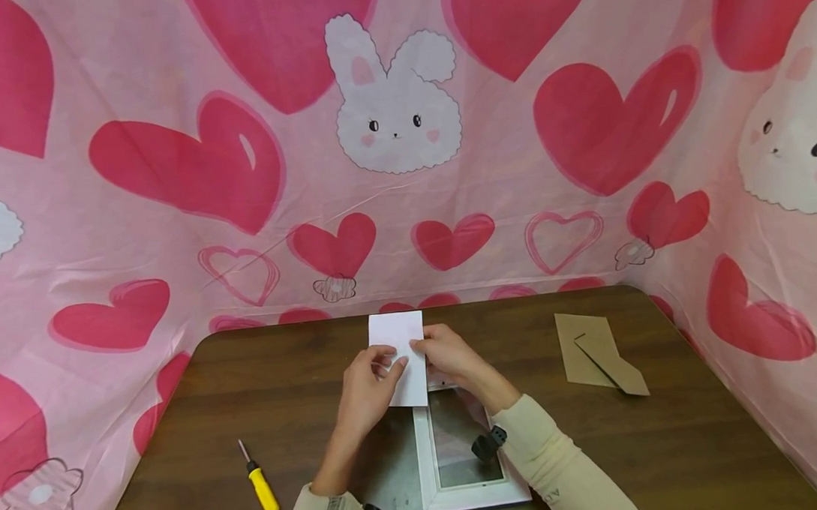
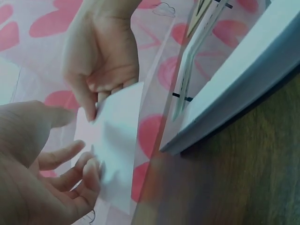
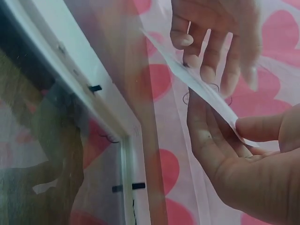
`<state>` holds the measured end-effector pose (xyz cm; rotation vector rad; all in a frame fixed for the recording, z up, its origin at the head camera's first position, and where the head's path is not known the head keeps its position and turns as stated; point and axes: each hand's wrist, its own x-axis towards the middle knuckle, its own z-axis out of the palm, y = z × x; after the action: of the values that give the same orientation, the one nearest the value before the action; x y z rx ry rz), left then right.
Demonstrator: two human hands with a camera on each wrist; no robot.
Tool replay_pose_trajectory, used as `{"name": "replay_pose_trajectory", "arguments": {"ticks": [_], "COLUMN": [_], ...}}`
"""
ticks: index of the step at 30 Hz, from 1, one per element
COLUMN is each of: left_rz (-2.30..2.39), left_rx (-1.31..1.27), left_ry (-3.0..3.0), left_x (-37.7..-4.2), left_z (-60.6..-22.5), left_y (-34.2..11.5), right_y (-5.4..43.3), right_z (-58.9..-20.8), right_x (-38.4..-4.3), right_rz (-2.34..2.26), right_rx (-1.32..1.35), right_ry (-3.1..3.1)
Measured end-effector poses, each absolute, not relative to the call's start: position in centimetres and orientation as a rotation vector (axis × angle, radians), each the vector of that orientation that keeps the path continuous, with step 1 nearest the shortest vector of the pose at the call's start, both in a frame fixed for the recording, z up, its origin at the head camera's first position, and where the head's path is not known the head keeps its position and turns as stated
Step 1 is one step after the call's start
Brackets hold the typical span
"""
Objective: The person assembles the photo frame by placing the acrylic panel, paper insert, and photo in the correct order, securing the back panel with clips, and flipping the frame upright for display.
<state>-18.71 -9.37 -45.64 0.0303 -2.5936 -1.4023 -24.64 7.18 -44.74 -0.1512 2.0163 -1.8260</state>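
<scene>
A white paper sheet [image 1: 395,330] is held up above the far part of the table. My right hand [image 1: 450,354] pinches its right edge, thumb on the near face and fingers behind, as the right wrist view shows. My left hand [image 1: 364,391] hovers at the sheet's near face with thumb and fingers apart and loosely bent. In the left wrist view, some left fingertips [image 2: 91,173] are at the sheet's surface; whether they touch it is hard to tell. Below the hands lies a white picture frame [image 1: 427,472] with a clear pane [image 1: 458,441]; the right forearm partly covers it.
On the right of the dark wooden table [image 1: 305,394] lies a brown backing board [image 1: 581,354] with a fold-out stand flap [image 1: 618,371]. A screwdriver [image 1: 261,489] with a yellow handle lies at the left. Pink heart-print cloth [image 1: 486,170] hangs around the table.
</scene>
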Motion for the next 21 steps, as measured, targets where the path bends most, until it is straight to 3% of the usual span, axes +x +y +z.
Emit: {"name": "replay_pose_trajectory", "arguments": {"ticks": [9, 21], "left_rz": [-1.415, -1.776], "left_rx": [0.161, 0.090], "left_ry": [-2.506, -2.537], "left_x": [-19.5, -20.1], "left_z": [-46.3, -46.5], "left_y": [-10.5, -11.0], "right_y": [9.0, 11.4], "right_z": [-45.5, -46.0], "right_x": [-24.4, -23.8], "right_rz": [-1.843, -1.827], "right_rx": [-0.177, -0.165], "right_ry": [2.014, 2.005]}}
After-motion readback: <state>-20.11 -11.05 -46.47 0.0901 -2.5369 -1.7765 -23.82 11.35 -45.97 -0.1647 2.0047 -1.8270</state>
